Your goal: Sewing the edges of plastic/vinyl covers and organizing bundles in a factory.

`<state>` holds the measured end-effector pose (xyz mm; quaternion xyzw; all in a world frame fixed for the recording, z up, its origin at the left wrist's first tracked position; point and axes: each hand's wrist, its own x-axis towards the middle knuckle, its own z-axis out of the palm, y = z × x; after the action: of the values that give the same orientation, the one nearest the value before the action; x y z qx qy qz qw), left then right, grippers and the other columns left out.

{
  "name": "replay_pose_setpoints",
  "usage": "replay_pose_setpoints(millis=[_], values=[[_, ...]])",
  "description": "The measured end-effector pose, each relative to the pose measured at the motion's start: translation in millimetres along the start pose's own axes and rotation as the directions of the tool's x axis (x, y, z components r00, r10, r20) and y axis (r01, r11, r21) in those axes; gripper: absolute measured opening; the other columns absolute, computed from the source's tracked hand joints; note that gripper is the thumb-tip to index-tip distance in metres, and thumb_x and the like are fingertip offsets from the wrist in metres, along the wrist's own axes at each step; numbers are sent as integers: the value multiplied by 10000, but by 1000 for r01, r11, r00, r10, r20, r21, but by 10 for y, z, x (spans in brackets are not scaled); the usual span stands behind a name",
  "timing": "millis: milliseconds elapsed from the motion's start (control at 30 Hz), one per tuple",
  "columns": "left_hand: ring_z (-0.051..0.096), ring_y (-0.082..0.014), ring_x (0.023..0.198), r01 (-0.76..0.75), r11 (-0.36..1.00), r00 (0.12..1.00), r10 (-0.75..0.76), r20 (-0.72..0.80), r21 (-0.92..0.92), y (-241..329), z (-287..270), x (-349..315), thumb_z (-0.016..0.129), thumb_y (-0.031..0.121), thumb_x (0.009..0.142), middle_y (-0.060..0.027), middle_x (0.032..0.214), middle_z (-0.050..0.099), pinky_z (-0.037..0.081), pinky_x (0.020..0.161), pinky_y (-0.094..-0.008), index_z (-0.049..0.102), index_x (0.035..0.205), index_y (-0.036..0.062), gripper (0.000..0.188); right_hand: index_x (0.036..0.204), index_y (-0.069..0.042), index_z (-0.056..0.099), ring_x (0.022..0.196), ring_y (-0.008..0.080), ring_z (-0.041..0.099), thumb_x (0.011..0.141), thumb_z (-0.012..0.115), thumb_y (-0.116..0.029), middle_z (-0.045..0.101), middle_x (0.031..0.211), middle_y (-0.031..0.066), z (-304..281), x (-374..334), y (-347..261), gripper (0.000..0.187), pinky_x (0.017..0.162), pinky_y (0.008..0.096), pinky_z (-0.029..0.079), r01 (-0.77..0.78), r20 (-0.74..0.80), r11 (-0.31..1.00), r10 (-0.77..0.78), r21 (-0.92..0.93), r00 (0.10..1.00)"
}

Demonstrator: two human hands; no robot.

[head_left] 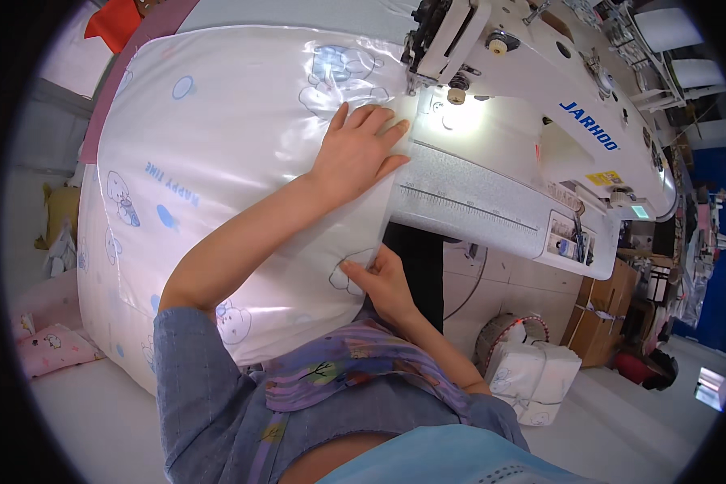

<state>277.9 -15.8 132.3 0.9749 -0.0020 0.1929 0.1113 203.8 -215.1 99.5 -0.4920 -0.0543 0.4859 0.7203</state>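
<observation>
A large, glossy white fabric sheet with cartoon animal and blue prints spreads over the table to the left of the sewing machine. My left hand rests flat on it, fingers spread, near the fabric's right edge and just short of the lit needle area. Closer to my body, my right hand pinches that same edge between thumb and fingers. The thumb lies on top, and the other fingers are partly hidden under the fabric.
The silver machine bed with a ruler scale extends to the right. Below it stand a tied bundle of white printed pieces, a round basket and a cardboard box. Thread cones are at upper right. Pink printed fabric lies at left.
</observation>
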Motion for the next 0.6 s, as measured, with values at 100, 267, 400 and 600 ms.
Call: replay_pose_setpoints(millis=[100,267,400,600], values=[[518,-286,1317,-9,1000,999,8,-36,-26,2,-8,-41,702,406,930,-92,1326,598,373,1159,-566,666,1320,124,483,1312,38,584,1036,147,684,969,661,6,715,1191,105,-7,154,-59,352,916,307,551,79,-27,997,-79,4,997],[533,-313,1319,55,972,965,-111,-239,-230,-245,-308,-704,714,125,916,-123,1330,627,413,1119,-532,695,1269,109,354,1310,24,583,1049,135,665,954,678,-8,710,1177,82,-109,126,40,370,912,304,537,124,-53,991,-126,-54,991],[567,-348,1249,722,685,415,-540,-733,-96,-1091,-409,-2535,677,127,990,-151,1357,614,473,1081,-414,615,1346,16,377,1310,38,588,1025,139,651,914,725,-55,709,1141,87,-267,-108,593,430,909,305,533,58,-110,933,-104,-355,989],[627,-374,1092,786,-262,-545,-721,-428,-560,-1270,-473,-4872,802,337,896,-253,1300,573,563,921,-415,435,1477,-80,804,1110,34,713,891,133,672,903,758,-131,737,997,78,-214,-187,662,269,812,299,548,-133,-114,944,103,-302,988]])
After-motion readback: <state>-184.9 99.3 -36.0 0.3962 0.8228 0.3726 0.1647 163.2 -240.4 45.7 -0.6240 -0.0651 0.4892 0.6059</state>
